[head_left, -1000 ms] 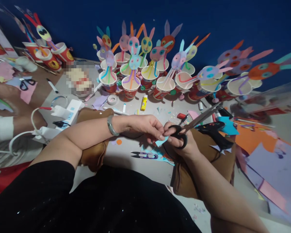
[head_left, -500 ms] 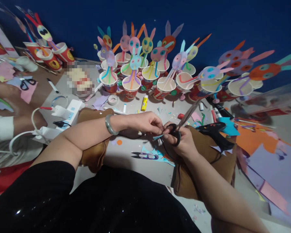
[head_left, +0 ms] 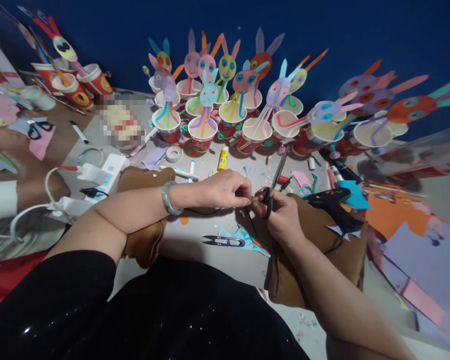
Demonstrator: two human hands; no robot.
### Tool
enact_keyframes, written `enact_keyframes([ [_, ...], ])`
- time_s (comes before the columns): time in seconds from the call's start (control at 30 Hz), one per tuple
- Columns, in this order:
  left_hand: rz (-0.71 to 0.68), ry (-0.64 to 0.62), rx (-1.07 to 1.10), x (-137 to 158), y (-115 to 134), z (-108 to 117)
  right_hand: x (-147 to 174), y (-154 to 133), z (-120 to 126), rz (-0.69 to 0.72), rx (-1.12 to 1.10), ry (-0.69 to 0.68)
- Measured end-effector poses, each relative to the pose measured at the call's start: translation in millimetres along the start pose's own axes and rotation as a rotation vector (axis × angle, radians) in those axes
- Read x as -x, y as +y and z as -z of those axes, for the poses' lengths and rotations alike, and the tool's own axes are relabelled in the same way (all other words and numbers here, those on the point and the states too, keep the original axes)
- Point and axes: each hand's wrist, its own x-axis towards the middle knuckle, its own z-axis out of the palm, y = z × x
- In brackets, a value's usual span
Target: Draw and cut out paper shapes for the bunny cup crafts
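My right hand (head_left: 285,215) grips a pair of scissors (head_left: 279,169), fingers through the black handles and blades pointing up and away from me. Close against it, my left hand (head_left: 230,189) is closed in a pinch, its fingertips meeting those of the right. Whatever tiny thing lies between the fingertips is too small to make out. On the table below the hands are purple-handled thread snips (head_left: 224,241), resting partly on blue paper scraps (head_left: 253,242). An orange paper disc (head_left: 184,220) lies near my left wrist.
Paper cups (head_left: 203,135) with paper rabbit heads on bent stems line the back. A glue stick (head_left: 223,158) stands before them. A black glue gun (head_left: 332,202) lies on the right brown cushion (head_left: 315,250). At left are a power strip (head_left: 112,172) and another person's arm (head_left: 41,175).
The blue paper strip seen between my hands earlier no longer shows. The scissors have turned more upright and their blades have opened. Both hands stay close together at about the same spot.
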Motion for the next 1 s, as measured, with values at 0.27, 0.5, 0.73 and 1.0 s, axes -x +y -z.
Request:
enact_keyframes([
  [0.27, 0.004, 0.049, 0.057, 1, 1, -2, 2, 4, 0, 0.004, -0.011, 0.036],
  [0.5, 0.098, 0.155, 0.608, -2, 8, 1, 5, 10, 1, -0.009, -0.091, -0.047],
  [0.73, 0.146, 0.237, 0.812, -1, 11, -2, 6, 6, -5, 0.007, -0.071, -0.193],
  [1.0, 0.129, 0.346, 0.772, -6, 8, -2, 8, 15, -6, -0.005, -0.003, -0.272],
])
